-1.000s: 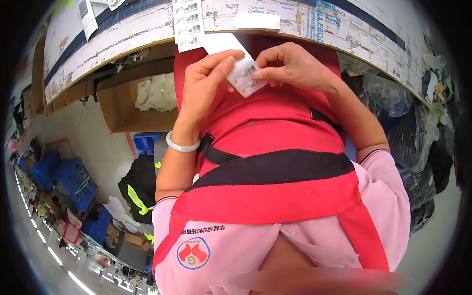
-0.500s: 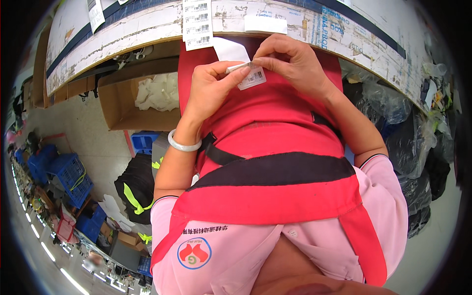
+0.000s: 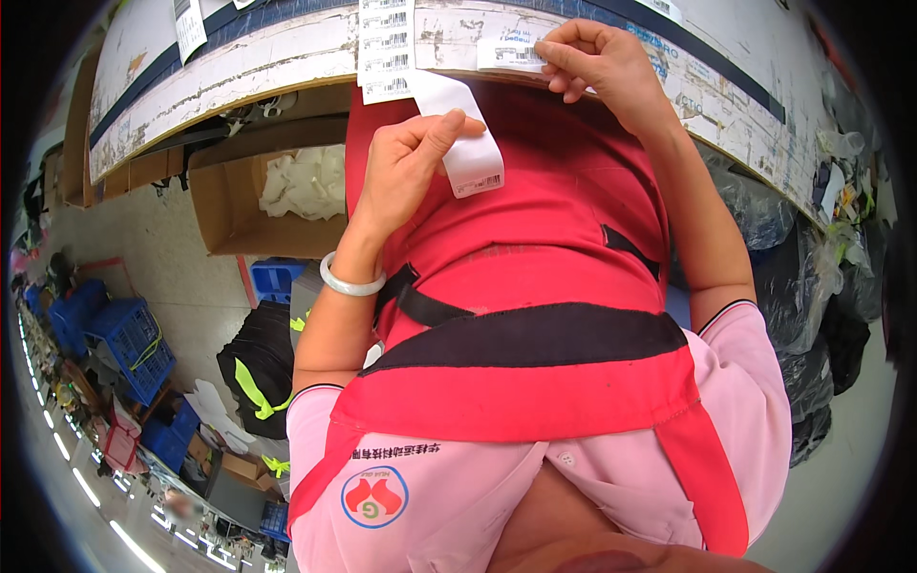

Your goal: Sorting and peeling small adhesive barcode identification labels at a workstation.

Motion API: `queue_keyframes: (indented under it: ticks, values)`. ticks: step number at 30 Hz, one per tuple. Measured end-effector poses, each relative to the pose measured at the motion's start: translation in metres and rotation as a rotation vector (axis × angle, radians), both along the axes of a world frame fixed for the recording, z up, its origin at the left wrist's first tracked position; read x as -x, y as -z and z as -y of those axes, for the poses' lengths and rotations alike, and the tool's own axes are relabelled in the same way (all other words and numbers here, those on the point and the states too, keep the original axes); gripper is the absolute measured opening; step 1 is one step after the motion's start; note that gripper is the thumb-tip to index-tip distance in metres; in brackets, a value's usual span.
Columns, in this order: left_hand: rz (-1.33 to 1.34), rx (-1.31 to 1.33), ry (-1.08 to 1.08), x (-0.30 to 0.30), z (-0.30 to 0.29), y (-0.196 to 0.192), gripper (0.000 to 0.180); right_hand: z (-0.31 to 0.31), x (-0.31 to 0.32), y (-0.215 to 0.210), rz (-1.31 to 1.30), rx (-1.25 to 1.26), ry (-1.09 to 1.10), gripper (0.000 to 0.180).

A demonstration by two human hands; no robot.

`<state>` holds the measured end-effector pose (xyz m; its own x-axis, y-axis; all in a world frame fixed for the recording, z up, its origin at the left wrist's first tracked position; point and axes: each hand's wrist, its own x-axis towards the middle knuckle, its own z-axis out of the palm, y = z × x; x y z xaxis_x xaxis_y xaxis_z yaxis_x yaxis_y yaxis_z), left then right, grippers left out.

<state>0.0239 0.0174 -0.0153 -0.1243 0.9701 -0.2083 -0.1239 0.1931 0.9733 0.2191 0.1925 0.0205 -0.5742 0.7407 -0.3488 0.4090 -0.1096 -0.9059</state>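
My left hand (image 3: 415, 162) is closed, thumb over fingers, on a white label strip (image 3: 468, 148). The strip's lower end bends down over my red apron and shows a printed barcode edge. It seems to run on from a row of barcode labels (image 3: 387, 43) lying over the table edge, though the join is partly hidden. At the table's front edge, my right hand (image 3: 597, 67) pinches the right end of a small barcode sticker (image 3: 511, 54) between thumb and forefinger. That sticker lies over a white paper slip on the tabletop; whether it is stuck down I cannot tell.
The worn white table (image 3: 267, 62) runs across the top with a dark blue band. Another printed label (image 3: 189, 29) lies at its left. Below stand a cardboard box (image 3: 224, 205) with white scraps and blue crates (image 3: 134, 349). Dark plastic bags (image 3: 802, 286) fill the right side.
My right hand has left my left hand and moved up and right to the table edge with a barcode sticker. The strip in my left hand now hangs longer.
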Motion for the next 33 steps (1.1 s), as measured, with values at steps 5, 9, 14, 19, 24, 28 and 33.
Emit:
queue_keyframes:
  ticks: [5, 9, 14, 19, 24, 28, 33]
  values:
    - [-0.001, 0.019, 0.004, -0.001, 0.001, 0.001, 0.036, -0.001, 0.005, 0.002, -0.009, -0.002, 0.016, 0.02]
    - [0.023, 0.021, 0.009, -0.003, 0.001, 0.0, 0.034, 0.0, 0.007, 0.007, -0.012, 0.018, 0.037, 0.02]
    - [0.032, 0.016, 0.008, -0.007, 0.0, -0.001, 0.032, 0.0, 0.006, 0.012, -0.006, 0.015, 0.037, 0.02]
    - [0.032, 0.031, 0.024, -0.007, 0.002, 0.004, 0.031, 0.002, 0.01, 0.006, 0.007, 0.022, 0.042, 0.019]
    - [0.048, 0.033, 0.022, -0.009, 0.003, 0.004, 0.03, 0.005, 0.011, -0.001, -0.098, 0.124, 0.098, 0.014]
    - [0.042, 0.048, 0.019, -0.009, 0.004, 0.005, 0.03, 0.007, 0.013, -0.002, -0.08, 0.114, 0.102, 0.014]
    - [0.034, 0.045, 0.029, -0.008, 0.004, 0.008, 0.029, 0.01, 0.018, -0.009, 0.014, 0.043, 0.09, 0.012]
